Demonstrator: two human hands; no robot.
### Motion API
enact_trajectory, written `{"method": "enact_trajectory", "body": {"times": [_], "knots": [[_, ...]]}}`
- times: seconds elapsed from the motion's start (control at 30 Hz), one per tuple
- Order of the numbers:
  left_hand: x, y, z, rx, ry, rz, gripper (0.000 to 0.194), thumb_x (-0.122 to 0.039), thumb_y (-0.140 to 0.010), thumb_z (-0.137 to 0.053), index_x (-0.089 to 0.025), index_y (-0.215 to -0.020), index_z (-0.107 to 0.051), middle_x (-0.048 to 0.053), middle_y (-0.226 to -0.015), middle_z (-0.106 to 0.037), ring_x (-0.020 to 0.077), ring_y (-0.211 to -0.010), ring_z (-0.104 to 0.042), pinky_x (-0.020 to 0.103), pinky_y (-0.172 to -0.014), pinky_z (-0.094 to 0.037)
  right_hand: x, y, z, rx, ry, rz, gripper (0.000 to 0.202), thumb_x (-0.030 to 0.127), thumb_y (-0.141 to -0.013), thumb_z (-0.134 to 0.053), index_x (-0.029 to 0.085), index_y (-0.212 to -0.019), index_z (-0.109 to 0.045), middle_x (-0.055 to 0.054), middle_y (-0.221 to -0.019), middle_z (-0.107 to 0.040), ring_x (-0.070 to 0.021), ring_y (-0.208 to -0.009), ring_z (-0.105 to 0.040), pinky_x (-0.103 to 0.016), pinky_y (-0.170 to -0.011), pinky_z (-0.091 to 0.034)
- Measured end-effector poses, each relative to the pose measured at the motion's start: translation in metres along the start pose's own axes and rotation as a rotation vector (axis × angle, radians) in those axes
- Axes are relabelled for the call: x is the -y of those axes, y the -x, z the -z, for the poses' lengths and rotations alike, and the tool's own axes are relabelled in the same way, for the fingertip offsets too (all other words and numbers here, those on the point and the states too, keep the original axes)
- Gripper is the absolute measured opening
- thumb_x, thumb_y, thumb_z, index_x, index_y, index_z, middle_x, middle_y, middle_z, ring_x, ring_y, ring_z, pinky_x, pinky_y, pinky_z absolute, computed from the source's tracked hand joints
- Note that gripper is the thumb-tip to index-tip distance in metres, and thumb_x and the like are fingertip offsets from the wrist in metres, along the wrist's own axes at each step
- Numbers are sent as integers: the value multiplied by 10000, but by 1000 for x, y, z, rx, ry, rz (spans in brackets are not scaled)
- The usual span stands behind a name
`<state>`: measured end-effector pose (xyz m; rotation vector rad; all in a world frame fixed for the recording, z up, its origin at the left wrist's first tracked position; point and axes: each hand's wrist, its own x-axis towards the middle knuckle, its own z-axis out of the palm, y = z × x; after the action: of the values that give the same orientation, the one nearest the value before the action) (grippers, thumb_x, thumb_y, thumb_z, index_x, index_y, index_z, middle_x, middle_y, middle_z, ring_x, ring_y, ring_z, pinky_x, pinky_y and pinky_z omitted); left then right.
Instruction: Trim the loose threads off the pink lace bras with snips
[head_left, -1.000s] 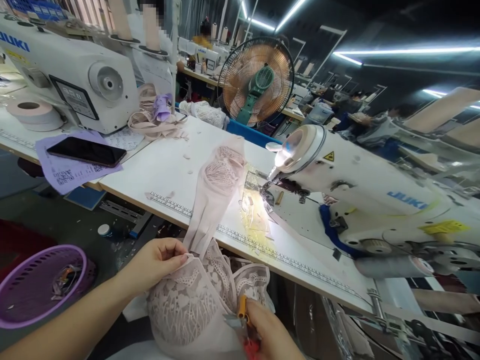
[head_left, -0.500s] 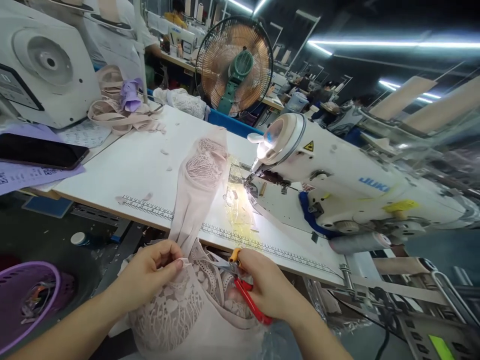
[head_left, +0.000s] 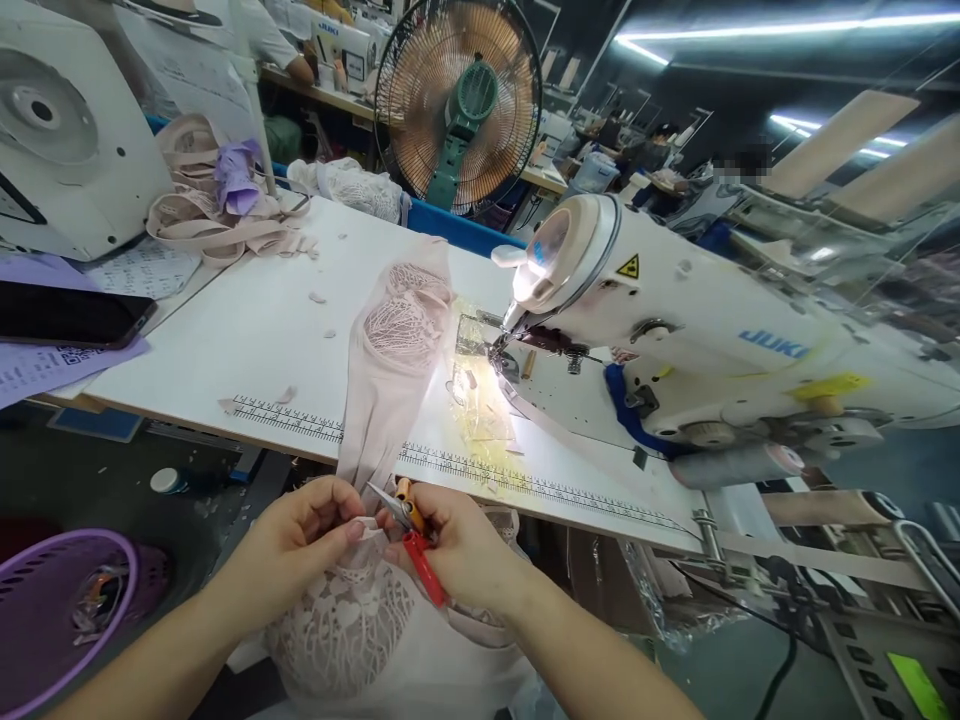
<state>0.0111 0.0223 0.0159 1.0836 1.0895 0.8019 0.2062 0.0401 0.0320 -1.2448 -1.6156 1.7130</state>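
Note:
Between thumb and fingers, my left hand [head_left: 311, 545] pinches the edge of a pale pink lace bra [head_left: 341, 630] at the table's front edge. My right hand [head_left: 457, 550] is closed round small scissors [head_left: 424, 570] with red and orange handles; their blades point up and left, close to the left fingertips. The right fingertips are near the same bra edge, but whether they grip the fabric is hidden. Another part of the pale pink lace garment [head_left: 397, 330] lies on the white table and runs down towards my hands. Lace cups hang below the table edge.
A lit JUKI sewing machine [head_left: 675, 320] stands at the right of the white table [head_left: 247, 310]. A fan [head_left: 465, 110] is behind it. Phone [head_left: 71, 312], papers and fabric strips [head_left: 202, 220] lie left. A purple basket [head_left: 60, 620] sits below.
My right hand with the scissors has moved left, up to my left fingertips, and the blades now point more upward. My left hand keeps its pinch. The view has shifted slightly.

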Motion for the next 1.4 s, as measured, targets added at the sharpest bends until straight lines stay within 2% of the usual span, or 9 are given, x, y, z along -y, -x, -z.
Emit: {"method": "enact_trajectory", "body": {"times": [0.1,0.17,0.23,0.3,0.47,0.67,1.13,1.3,1.4], "knots": [[3,3,1,-31,-89,-99,91,-316,-847,-597,-228,-863,-580,0,-812,-590,155,-759,-567,239,-666,-474,1,-3,-7,9,-57,-36,286,319,-648,-762,166,-712,-528,40,-666,-449,-95,-583,-378,-222,-532,-335],[8,7,1,-97,-211,-273,12,-248,-860,-577,-254,-851,-571,-5,-877,-596,155,-831,-579,240,-734,-478,1,-2,-8,-8,-56,-5,263,264,-659,-744,166,-683,-502,45,-661,-429,-89,-579,-359,-218,-524,-316],[12,10,0,-161,-316,-437,89,-184,-859,-557,-271,-847,-569,-6,-979,-587,157,-937,-572,240,-814,-460,0,0,-7,-24,-40,35,244,212,-670,-704,169,-654,-464,48,-660,-399,-82,-574,-333,-214,-514,-295],[14,11,-1,-170,-361,-490,106,-169,-855,-545,-269,-844,-578,7,-1047,-566,169,-1003,-557,238,-830,-456,-2,1,-6,-28,-19,65,212,173,-679,-650,174,-647,-441,47,-664,-384,-80,-572,-321,-212,-508,-283],[12,9,-4,-50,-295,-335,73,-230,-835,-585,-230,-764,-568,38,-1008,-599,183,-925,-590,226,-730,-492,-4,3,-7,-42,-3,108,168,123,-659,-596,177,-649,-437,46,-661,-398,-80,-571,-331,-210,-506,-285],[5,6,-8,-132,-302,-363,152,-202,-825,-568,-220,-674,-579,8,-768,-641,141,-724,-611,199,-663,-492,-1,3,-9,-47,-26,92,196,162,-683,-623,175,-634,-433,35,-684,-443,-86,-582,-362,-213,-516,-315],[0,15,-12,-137,-293,-338,180,-220,-820,-563,-207,-641,-578,27,-719,-647,160,-660,-635,222,-584,-510,2,7,-11,-61,23,54,306,291,-699,-713,179,-637,-435,42,-644,-381,-93,-569,-323,-222,-499,-289],[11,15,-12,-168,-258,-271,115,-255,-814,-569,-211,-709,-585,23,-741,-643,167,-668,-633,238,-592,-527,4,6,-13,-93,-1,34,330,350,-682,-733,182,-662,-450,48,-629,-386,-92,-552,-325,-223,-489,-296],[20,16,-12,-239,-198,-224,77,-299,-802,-601,-221,-805,-603,10,-766,-629,166,-678,-638,230,-586,-540,6,7,-14,-106,-28,24,332,377,-661,-753,177,-731,-497,42,-655,-442,-96,-564,-358,-229,-514,-331]]}}
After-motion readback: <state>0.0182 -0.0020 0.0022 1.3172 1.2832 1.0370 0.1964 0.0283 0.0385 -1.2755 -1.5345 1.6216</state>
